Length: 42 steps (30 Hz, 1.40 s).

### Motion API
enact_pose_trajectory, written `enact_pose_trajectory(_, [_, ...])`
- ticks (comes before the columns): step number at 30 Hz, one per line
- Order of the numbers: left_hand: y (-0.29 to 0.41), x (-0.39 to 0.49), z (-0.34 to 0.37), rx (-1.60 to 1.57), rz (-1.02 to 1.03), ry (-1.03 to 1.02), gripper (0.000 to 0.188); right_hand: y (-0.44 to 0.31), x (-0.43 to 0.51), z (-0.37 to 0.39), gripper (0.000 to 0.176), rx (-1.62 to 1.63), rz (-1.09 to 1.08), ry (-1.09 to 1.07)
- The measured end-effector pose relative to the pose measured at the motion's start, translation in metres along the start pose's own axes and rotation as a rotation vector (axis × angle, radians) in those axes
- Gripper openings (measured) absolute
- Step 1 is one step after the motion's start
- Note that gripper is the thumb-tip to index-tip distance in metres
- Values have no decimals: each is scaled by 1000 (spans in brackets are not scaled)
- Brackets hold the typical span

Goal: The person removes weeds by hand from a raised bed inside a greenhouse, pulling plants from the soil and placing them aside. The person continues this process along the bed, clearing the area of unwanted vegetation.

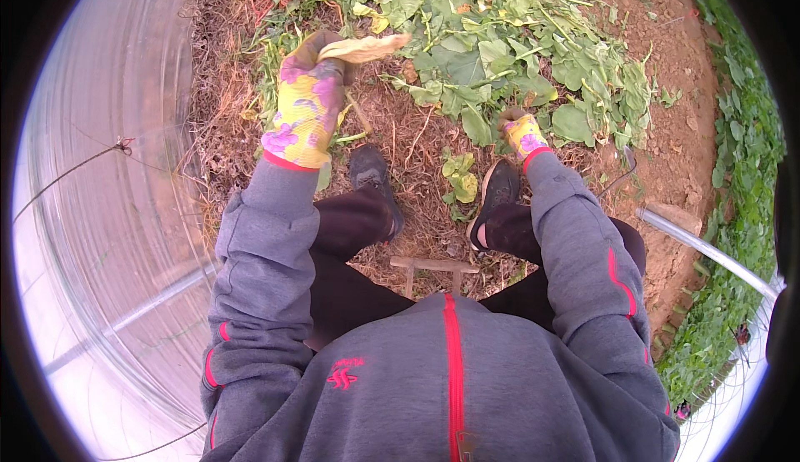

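My left hand (pixel 310 90), in a yellow glove with purple flowers, is closed around a pale, withered leaf (pixel 365 48). The leaf sticks out to the right from my fingers. Below that hand, a stalk (pixel 359 114) shows against the dry litter; whether it is held too is unclear. My right hand (pixel 522 132), gloved alike, is low at the near edge of a heap of limp green leafy plants (pixel 475 62). Its fingers are curled and partly hidden, so I cannot see whether they grip anything. A small yellow-green plant (pixel 459 177) grows between my shoes.
My shoes (pixel 370 165) stand on dry straw-like litter (pixel 415 131). A wooden stool (pixel 434 265) shows between my legs. Clear plastic sheeting (pixel 119 168) rises on the left. On the right are bare soil (pixel 678 118), a metal pole (pixel 706 249) and a green crop row (pixel 744 149).
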<state>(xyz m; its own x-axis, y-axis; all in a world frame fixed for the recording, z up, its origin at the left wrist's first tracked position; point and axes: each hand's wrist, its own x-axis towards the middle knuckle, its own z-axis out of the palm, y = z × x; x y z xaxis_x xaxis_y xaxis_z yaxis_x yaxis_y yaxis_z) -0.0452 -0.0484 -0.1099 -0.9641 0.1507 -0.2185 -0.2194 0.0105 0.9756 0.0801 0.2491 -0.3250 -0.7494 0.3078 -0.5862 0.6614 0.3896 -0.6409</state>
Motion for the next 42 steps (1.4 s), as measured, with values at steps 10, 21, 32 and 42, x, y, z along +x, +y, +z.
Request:
enact_pose_trajectory(10, [12,37,-91,1415,344,175,53,-59,20,40,46,-876,-132,-148])
enact_pose_trajectory(21, [10,28,-83,1556,280,106,47,-63,42,54,36,-1268,-248,-227])
enact_pose_trajectory(32, [-2,2,14,249,-76,-219,22,-75,4,30,43,328,-212,373])
enact_pose_trajectory(42, [-41,-25,49,-52,-600,-431,53,-142,-61,13,41,1569,-331,-185])
